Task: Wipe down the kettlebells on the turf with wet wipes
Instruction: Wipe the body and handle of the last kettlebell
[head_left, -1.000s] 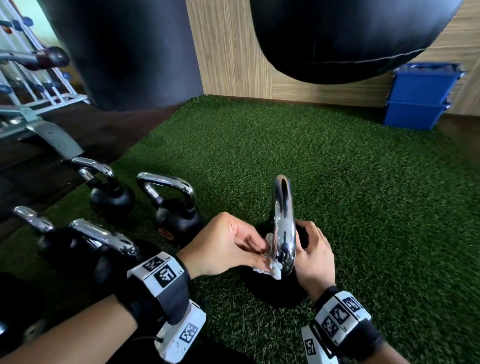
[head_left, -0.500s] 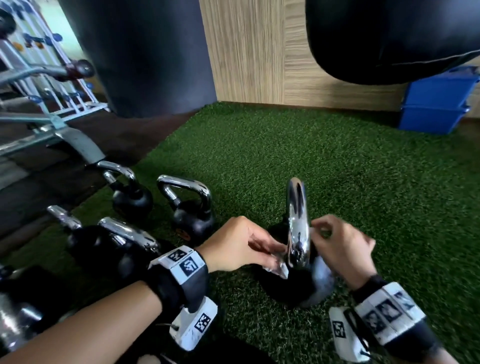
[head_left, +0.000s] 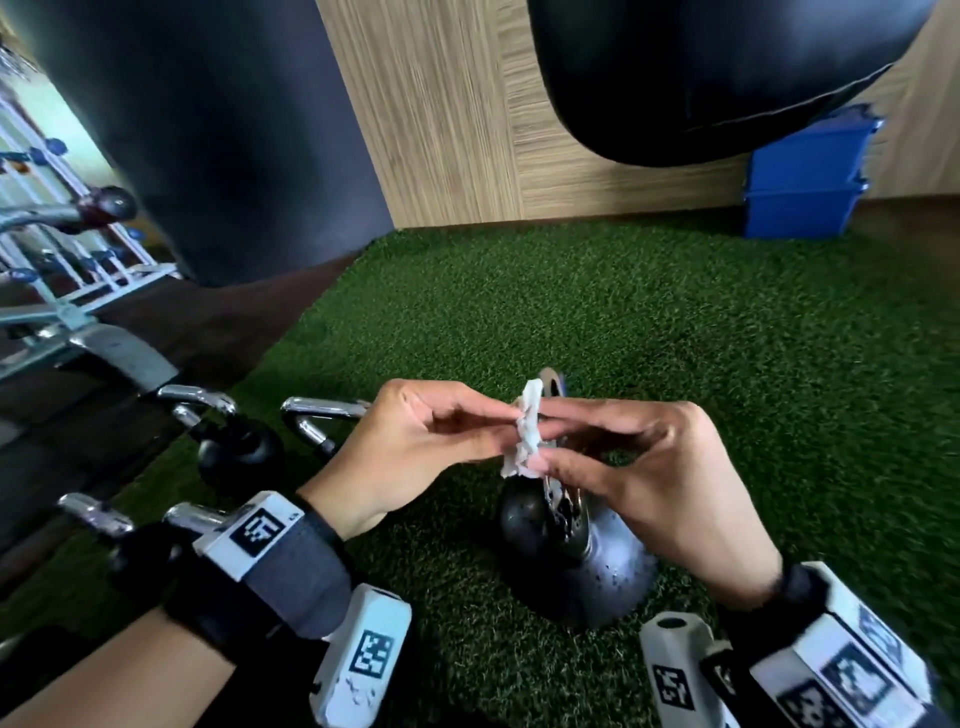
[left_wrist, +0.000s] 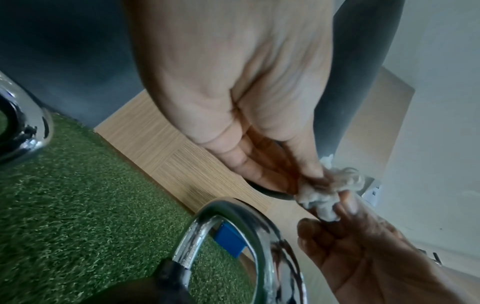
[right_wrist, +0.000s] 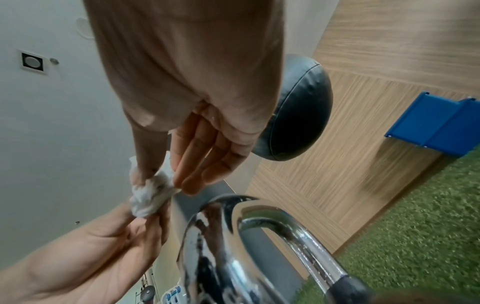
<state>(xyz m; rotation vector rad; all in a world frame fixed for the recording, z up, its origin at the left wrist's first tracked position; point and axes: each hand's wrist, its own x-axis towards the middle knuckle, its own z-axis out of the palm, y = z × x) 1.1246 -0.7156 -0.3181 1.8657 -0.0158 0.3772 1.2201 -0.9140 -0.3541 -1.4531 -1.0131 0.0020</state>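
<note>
A black kettlebell (head_left: 602, 566) with a chrome handle (head_left: 563, 501) stands on the green turf (head_left: 675, 364), its body beaded with drops. Just above the handle, my left hand (head_left: 501, 423) and my right hand (head_left: 553, 441) both pinch a crumpled white wet wipe (head_left: 527, 431) between thumb and fingertips. The left wrist view shows the wipe (left_wrist: 322, 195) held over the handle (left_wrist: 233, 207), clear of the metal. In the right wrist view the wipe (right_wrist: 149, 195) hangs left of the handle (right_wrist: 249, 214). The handle's top is partly hidden behind my fingers.
Several more chrome-handled kettlebells (head_left: 239, 449) stand on the turf's left edge. Two black punching bags (head_left: 208, 130) hang ahead. Blue bins (head_left: 805, 187) sit by the wooden wall at the back right. A metal rack (head_left: 78, 291) stands at far left.
Both hands have risen off the kettlebell handle, taking the wipe with them. The right hand, which was beside the handle, now pinches the wipe together with the left.
</note>
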